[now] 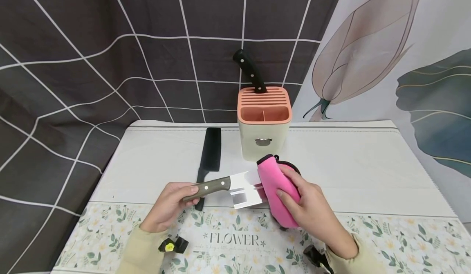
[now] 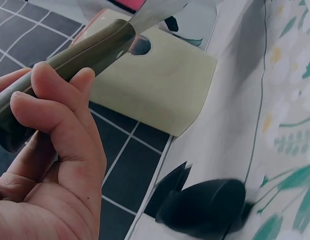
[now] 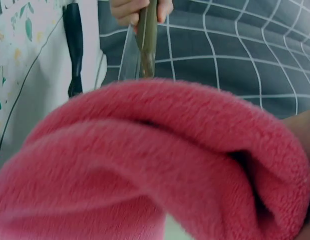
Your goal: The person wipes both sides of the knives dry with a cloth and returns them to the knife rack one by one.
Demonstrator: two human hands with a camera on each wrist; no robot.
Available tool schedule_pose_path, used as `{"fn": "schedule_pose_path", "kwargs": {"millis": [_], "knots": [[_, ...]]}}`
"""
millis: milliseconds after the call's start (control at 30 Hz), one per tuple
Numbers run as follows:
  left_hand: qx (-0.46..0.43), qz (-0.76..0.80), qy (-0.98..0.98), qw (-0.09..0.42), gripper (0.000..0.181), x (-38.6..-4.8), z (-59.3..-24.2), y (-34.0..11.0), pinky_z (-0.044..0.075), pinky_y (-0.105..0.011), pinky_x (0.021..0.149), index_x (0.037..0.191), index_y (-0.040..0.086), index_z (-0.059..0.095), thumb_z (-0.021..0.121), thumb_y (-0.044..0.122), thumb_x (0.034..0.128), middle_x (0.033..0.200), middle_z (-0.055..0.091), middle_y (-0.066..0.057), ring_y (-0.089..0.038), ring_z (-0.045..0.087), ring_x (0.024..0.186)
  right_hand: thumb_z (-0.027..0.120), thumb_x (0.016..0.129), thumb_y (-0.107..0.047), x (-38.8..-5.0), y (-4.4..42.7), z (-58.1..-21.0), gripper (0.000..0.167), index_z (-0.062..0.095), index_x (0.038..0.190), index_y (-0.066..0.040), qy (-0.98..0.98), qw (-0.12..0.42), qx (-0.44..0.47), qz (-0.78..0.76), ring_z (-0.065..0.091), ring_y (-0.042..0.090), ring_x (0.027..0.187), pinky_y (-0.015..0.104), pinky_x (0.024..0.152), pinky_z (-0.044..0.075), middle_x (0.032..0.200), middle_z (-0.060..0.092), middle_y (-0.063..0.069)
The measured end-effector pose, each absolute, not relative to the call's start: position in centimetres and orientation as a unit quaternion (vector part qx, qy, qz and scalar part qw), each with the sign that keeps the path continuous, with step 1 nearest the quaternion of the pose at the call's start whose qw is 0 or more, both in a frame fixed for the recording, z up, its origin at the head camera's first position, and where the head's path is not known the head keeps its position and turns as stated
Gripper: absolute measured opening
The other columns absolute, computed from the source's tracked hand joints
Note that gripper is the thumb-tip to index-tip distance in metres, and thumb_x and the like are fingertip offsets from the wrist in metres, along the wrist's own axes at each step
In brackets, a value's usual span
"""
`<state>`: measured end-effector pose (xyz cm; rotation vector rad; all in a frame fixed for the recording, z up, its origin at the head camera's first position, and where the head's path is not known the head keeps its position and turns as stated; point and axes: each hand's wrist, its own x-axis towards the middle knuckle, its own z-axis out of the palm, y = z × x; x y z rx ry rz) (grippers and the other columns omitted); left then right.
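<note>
My left hand [image 1: 170, 206] grips the olive-green handle of a cleaver [image 1: 245, 183] with a shiny wide blade, held level above the table. In the left wrist view the fingers [image 2: 59, 110] curl round that handle. My right hand [image 1: 309, 202] holds a folded pink cloth [image 1: 278, 190] with black edging over the blade's far end, which is hidden by it. Fluffy pink cloth [image 3: 144, 150] fills most of the right wrist view. Beneath the held handle, a black cleaver [image 1: 211, 151] lies on the table, its handle toward me.
A cream knife block [image 1: 263, 141] with a salmon slotted top stands at the back. One black-handled knife [image 1: 251, 71] is slotted in it. The white table cover [image 1: 353, 163] has a floral front strip. Dark checked fabric [image 1: 158, 57] hangs behind.
</note>
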<state>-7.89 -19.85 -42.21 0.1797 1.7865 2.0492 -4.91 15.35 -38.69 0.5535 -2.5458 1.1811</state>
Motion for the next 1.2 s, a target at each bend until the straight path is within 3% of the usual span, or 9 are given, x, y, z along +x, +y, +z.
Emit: {"fn": "schedule_pose_path", "kwargs": {"millis": [167,500,700,967,1200], "knots": [[0.066,0.749,0.629,0.197,0.019,-7.9,-42.5,-19.3,0.051,-0.016,0.065,0.106,0.002,0.074,0.058,0.009,0.0998,0.086,0.07,-0.005,-0.006,0.059,0.072,0.079,0.082,0.001,-5.0,14.2,-38.9,0.062,0.058,0.138,-0.009,-0.891,0.155,0.191,0.382,0.068,0.012,0.078,0.034,0.067,0.058,0.105,0.074,0.011],[0.06,0.748,0.635,0.183,0.019,-7.8,-42.2,-18.3,0.049,-0.016,0.064,0.104,-0.003,0.073,0.06,0.01,0.0986,0.081,0.069,-0.002,-0.006,0.058,0.07,0.079,0.082,-0.001,-4.7,11.9,-38.6,0.047,0.065,0.126,0.004,-0.921,0.165,0.173,0.307,0.072,0.03,0.095,0.046,0.083,0.058,0.109,0.073,0.017],[0.047,0.758,0.624,0.183,0.017,-7.7,-42.2,-18.1,0.049,-0.016,0.063,0.103,-0.001,0.073,0.06,0.008,0.0984,0.081,0.068,-0.002,-0.006,0.058,0.069,0.08,0.083,-0.006,-4.2,11.0,-39.0,0.052,0.063,0.132,0.001,-0.933,0.14,0.162,0.289,0.067,0.03,0.111,0.045,0.094,0.054,0.12,0.07,0.015],[0.03,0.765,0.619,0.177,0.017,-7.6,-42.4,-18.2,0.049,-0.016,0.064,0.098,0.006,0.076,0.059,0.009,0.099,0.077,0.066,0.0,-0.006,0.057,0.07,0.078,0.085,-0.01,-3.6,11.0,-40.5,0.059,0.056,0.138,0.002,-0.921,0.151,0.226,0.281,0.056,0.031,0.128,0.046,0.108,0.043,0.137,0.061,0.016],[0.036,0.766,0.619,0.169,0.02,-7.8,-42.4,-18.1,0.048,-0.015,0.064,0.096,0.01,0.078,0.058,0.009,0.0996,0.078,0.066,0.0,-0.006,0.057,0.07,0.073,0.085,-0.003,-3.2,10.7,-41.5,0.064,0.051,0.145,-0.001,-0.92,0.142,0.251,0.266,0.042,0.03,0.141,0.048,0.116,0.031,0.149,0.05,0.014]]}}
